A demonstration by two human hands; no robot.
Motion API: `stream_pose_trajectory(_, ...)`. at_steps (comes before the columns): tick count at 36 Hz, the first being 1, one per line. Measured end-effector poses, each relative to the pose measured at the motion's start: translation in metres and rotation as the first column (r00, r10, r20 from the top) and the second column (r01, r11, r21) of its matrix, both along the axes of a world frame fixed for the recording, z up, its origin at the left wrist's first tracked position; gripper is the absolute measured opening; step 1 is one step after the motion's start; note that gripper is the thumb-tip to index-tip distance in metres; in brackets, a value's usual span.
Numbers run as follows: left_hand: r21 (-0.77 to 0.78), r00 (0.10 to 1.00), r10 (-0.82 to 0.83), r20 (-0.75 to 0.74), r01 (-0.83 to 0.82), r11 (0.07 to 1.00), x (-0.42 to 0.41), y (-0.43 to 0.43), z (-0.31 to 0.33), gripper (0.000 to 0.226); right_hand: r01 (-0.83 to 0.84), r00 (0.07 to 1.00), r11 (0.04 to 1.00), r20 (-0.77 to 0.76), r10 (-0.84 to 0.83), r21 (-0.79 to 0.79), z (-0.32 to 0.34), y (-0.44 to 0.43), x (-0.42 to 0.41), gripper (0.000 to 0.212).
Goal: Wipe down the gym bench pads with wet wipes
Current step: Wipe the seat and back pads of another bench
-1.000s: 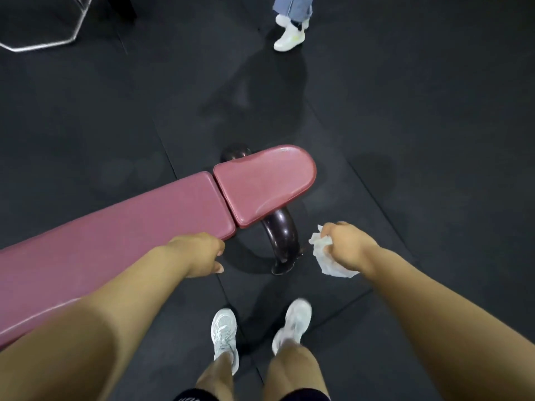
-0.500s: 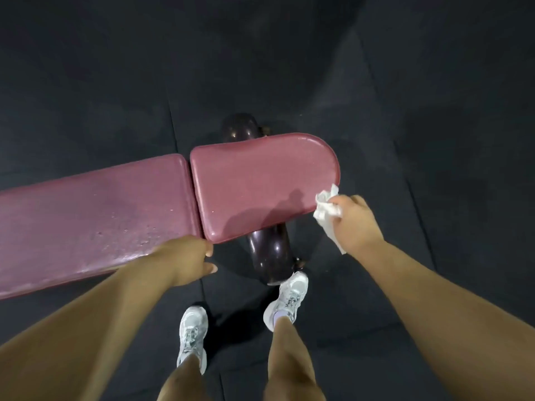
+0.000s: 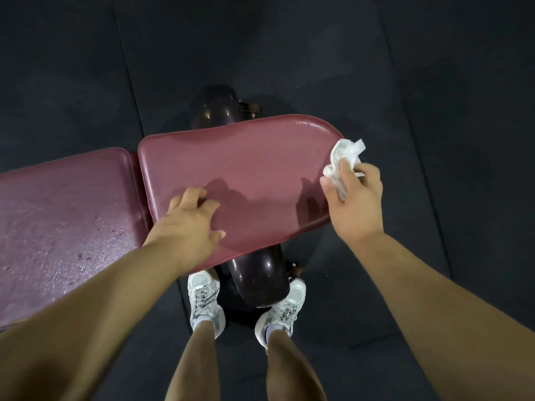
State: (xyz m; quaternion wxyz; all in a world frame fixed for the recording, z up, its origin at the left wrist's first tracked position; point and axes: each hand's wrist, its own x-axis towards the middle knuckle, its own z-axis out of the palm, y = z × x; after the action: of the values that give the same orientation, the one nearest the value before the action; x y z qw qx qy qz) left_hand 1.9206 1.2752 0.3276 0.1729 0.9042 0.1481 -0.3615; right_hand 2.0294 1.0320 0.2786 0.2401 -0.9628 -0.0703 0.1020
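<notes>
The maroon seat pad (image 3: 249, 169) of the gym bench lies in the middle of the view, its rounded end to the right. The longer back pad (image 3: 63, 215) joins it on the left and shows wet droplets. My left hand (image 3: 188, 227) rests on the near left part of the seat pad, fingers spread and bent at the tips. My right hand (image 3: 354, 198) pinches a crumpled white wet wipe (image 3: 343, 157) at the pad's rounded right end, the wipe touching the edge.
A dark glossy curved frame leg (image 3: 260, 282) runs under the seat pad, its far end (image 3: 214, 111) showing beyond the pad. My two white sneakers (image 3: 204, 296) stand on the black rubber floor mats (image 3: 434, 82) just before the bench.
I have stepped closer and the view has tilted down over the seat pad. My left hand moved from the pad's near edge onto the seat. My right hand lifted the wipe up to the rounded end.
</notes>
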Motion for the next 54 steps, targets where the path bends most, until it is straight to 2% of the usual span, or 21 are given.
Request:
stream_pose_trajectory(4, 0.045, 0.996, 0.007, 0.09, -0.012, 0.999, 0.007, 0.011, -0.01, 0.076, 0.083, 0.995, 0.995, 0.055, -0.086, 0.055, -0.008, 0.008, -0.003, 0.032)
stream_pose_trajectory(8, 0.078, 0.999, -0.017, 0.049, 0.013, 0.997, 0.015, 0.017, -0.016, 0.089, 0.127, 0.989, 0.987, 0.065, -0.134, 0.1, -0.009, 0.039, -0.034, 0.027)
stream_pose_trajectory(11, 0.097, 0.998, -0.057, 0.03, 0.053, 0.994, 0.018, 0.02, -0.016, 0.089, -0.17, 0.983, 0.971, 0.095, 0.156, 0.166, -0.013, 0.066, -0.074, 0.031)
stream_pose_trajectory(14, 0.103, 0.995, -0.1, 0.025, 0.097, 0.99, 0.019, 0.026, -0.017, 0.089, -0.462, 0.887, 0.872, 0.094, 0.453, 0.162, -0.016, 0.074, -0.101, 0.046)
stream_pose_trajectory(16, 0.1, 0.993, -0.118, 0.024, 0.115, 0.988, 0.019, 0.031, -0.016, 0.09, -0.547, 0.836, 0.822, 0.064, 0.544, 0.16, -0.015, 0.069, -0.096, 0.046)
stream_pose_trajectory(17, 0.098, 0.991, -0.128, 0.026, 0.125, 0.987, 0.019, 0.033, -0.015, 0.09, -0.561, 0.825, 0.813, 0.029, 0.564, 0.159, -0.014, 0.063, -0.088, 0.035)
stream_pose_trajectory(19, 0.098, 0.989, -0.145, 0.03, 0.142, 0.985, 0.019, 0.035, -0.014, 0.09, -0.509, 0.856, 0.843, 0.002, 0.517, 0.175, -0.017, 0.047, -0.065, 0.015)
stream_pose_trajectory(21, 0.105, 0.988, -0.155, 0.024, 0.152, 0.983, 0.02, 0.034, -0.013, 0.09, -0.306, 0.952, 0.949, 0.05, 0.303, 0.07, -0.009, 0.033, -0.032, 0.007)
stream_pose_trajectory(23, 0.104, 0.989, -0.15, 0.018, 0.147, 0.984, 0.021, 0.032, -0.014, 0.088, 0.0, 0.998, 1.0, 0.061, 0.001, -0.018, -0.004, 0.02, -0.001, 0.009)
stream_pose_trajectory(25, 0.099, 0.989, -0.146, 0.02, 0.143, 0.985, 0.024, 0.031, -0.014, 0.088, 0.133, 0.99, 0.988, 0.046, -0.13, -0.076, -0.003, 0.017, 0.019, 0.022)
stream_pose_trajectory(30, 0.095, 0.987, -0.158, 0.02, 0.156, 0.983, 0.025, 0.035, -0.013, 0.089, 0.217, 0.975, 0.976, 0.037, -0.218, 0.023, -0.008, 0.051, 0.006, 0.039)
stream_pose_trajectory(32, 0.084, 0.987, -0.16, 0.034, 0.156, 0.984, 0.024, 0.036, -0.012, 0.089, 0.04, 0.999, 0.995, 0.031, -0.044, 0.093, -0.011, 0.068, -0.015, 0.04)
stream_pose_trajectory(34, 0.062, 0.988, -0.148, 0.051, 0.145, 0.987, 0.023, 0.039, -0.013, 0.088, -0.251, 0.967, 0.962, 0.081, 0.243, 0.11, -0.014, 0.078, -0.04, 0.037)
stream_pose_trajectory(37, 0.043, 0.986, -0.148, 0.071, 0.146, 0.988, 0.022, 0.047, -0.012, 0.086, -0.621, 0.779, 0.781, 0.161, 0.606, 0.063, -0.02, 0.076, -0.057, 0.033)
stream_pose_trajectory(39, 0.024, 0.987, -0.139, 0.086, 0.138, 0.99, 0.021, 0.053, -0.012, 0.085, -0.697, 0.712, 0.717, 0.137, 0.689, 0.01, -0.026, 0.068, -0.043, 0.035)
stream_pose_trajectory(41, 0.01, 0.986, -0.14, 0.095, 0.139, 0.99, 0.02, 0.058, -0.011, 0.085, -0.54, 0.841, 0.841, 0.059, 0.538, 0.038, -0.024, 0.059, -0.011, 0.015)
stream_pose_trajectory(43, 0.007, 0.984, -0.155, 0.093, 0.155, 0.988, 0.02, 0.059, -0.011, 0.085, -0.238, 0.967, 0.971, 0.087, 0.237, 0.0, -0.017, 0.049, 0.024, 0.021)
stream_pose_trajectory(45, -0.004, 0.984, -0.154, 0.093, 0.155, 0.988, 0.02, 0.058, -0.013, 0.085, 0.017, 0.992, 0.995, 0.123, -0.005, -0.094, -0.011, 0.042, 0.05, 0.027)
stream_pose_trajectory(47, -0.015, 0.984, -0.144, 0.101, 0.146, 0.989, 0.021, 0.059, -0.014, 0.085, 0.164, 0.979, 0.983, 0.139, -0.151, -0.087, -0.011, 0.047, 0.063, 0.034)
stream_pose_trajectory(51, -0.048, 0.987, -0.101, 0.129, 0.108, 0.993, 0.018, 0.064, -0.016, 0.082, 0.221, 0.963, 0.974, 0.172, -0.21, -0.046, -0.016, 0.093, 0.048, 0.033)
stream_pose_trajectory(54, -0.026, 0.989, -0.016, 0.145, 0.02, 0.999, 0.015, 0.073, -0.016, 0.084, -0.014, 0.988, 0.998, 0.152, 0.004, 0.065, -0.019, 0.123, 0.014, 0.045)
